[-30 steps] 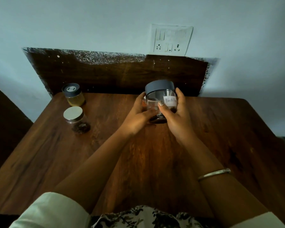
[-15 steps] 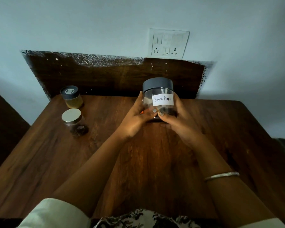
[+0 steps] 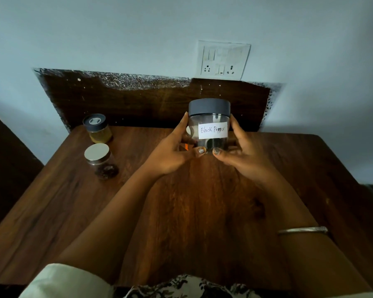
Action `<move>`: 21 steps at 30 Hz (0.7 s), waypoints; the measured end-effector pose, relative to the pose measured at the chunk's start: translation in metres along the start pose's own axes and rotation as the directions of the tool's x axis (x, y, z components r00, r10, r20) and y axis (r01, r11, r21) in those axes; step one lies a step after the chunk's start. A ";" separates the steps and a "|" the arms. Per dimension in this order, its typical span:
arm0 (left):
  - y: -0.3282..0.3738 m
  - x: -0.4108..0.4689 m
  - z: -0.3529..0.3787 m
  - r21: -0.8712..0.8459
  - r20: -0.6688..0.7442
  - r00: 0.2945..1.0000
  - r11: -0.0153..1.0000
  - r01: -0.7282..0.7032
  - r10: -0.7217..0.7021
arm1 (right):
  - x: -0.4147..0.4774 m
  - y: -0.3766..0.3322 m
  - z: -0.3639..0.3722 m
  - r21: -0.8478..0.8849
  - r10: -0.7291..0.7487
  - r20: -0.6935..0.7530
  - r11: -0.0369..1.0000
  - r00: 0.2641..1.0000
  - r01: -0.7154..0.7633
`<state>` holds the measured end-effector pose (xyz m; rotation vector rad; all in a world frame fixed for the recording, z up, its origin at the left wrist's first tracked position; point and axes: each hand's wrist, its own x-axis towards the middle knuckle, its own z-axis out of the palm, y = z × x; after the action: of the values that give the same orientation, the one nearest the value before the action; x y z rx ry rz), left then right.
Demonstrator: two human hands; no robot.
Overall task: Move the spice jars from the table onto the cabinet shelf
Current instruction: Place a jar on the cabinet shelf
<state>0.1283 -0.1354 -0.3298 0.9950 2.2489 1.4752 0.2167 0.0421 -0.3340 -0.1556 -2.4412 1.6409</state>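
Currently left hand (image 3: 170, 154) and right hand (image 3: 244, 157) clasp one Black Pepper jar (image 3: 211, 125); two more stand left: yellow-filled jar (image 3: 98, 131), silver-lidded jar (image 3: 100, 161).

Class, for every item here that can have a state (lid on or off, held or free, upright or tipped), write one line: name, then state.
Black Pepper jar: lid on, upright, held between both hands.
left hand: grips the jar's left side.
right hand: grips the jar's right side.
yellow-filled jar: lid on, standing on table, free.
silver-lidded jar: lid on, standing on table, free.
wall socket: nothing plugged in.
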 end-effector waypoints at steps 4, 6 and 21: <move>0.002 0.001 -0.004 0.051 -0.007 1.000 0.998 -0.024 0.024 | -0.001 -0.006 -0.003 -0.101 -0.030 -0.004 0.994 1.000 0.029; 0.003 0.002 -0.004 0.129 0.020 0.999 0.991 -0.049 0.047 | -0.002 -0.008 -0.005 -0.110 -0.029 -0.004 0.994 1.000 0.029; 0.069 0.060 -0.002 0.296 -0.032 0.944 0.905 -0.304 0.327 | 0.026 -0.035 -0.066 -0.236 -0.172 -0.276 0.966 0.946 0.107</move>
<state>0.1110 -0.0800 -0.2598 1.4748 2.5039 1.3462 0.2063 0.0941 -0.2749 -0.2343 -2.3346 1.1914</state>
